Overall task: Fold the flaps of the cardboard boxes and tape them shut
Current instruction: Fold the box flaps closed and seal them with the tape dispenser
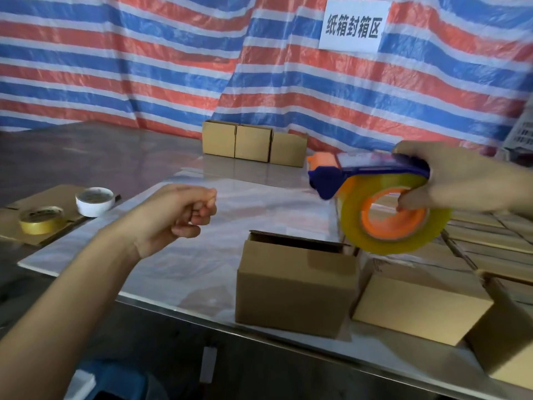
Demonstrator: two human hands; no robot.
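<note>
The cardboard box (pixel 297 287) stands upright on the bench (pixel 199 272), close to its front edge and a little right of centre. Its top is open and the dark inside shows along the upper edge. Just above and to the right of it, the right hand (pixel 452 180) holds a blue tape dispenser (pixel 366 176) in the air, gripping it from above with a fingertip hooked into the orange core of the clear yellowish tape roll (pixel 395 217). The roll hangs over the box's right rear corner without touching it. The left hand (pixel 181 215) is raised over the bench to the left of the box, its fingers curled into a fist with the thumb pressed against the forefinger; nothing can be seen in it.

Beside the box on the right lies a second box (pixel 421 307), with another box (pixel 507 339) at the far right. Behind these sits a stack of flat cardboard (pixel 490 243). Three more boxes (pixel 253 144) stand in a row at the back of the bench. On the left, a gold tape roll (pixel 41 219) and a white roll (pixel 94 201) rest on a cardboard sheet (pixel 17 215). A striped tarp (pixel 144 67) with a paper sign (pixel 354 24) hangs behind.
</note>
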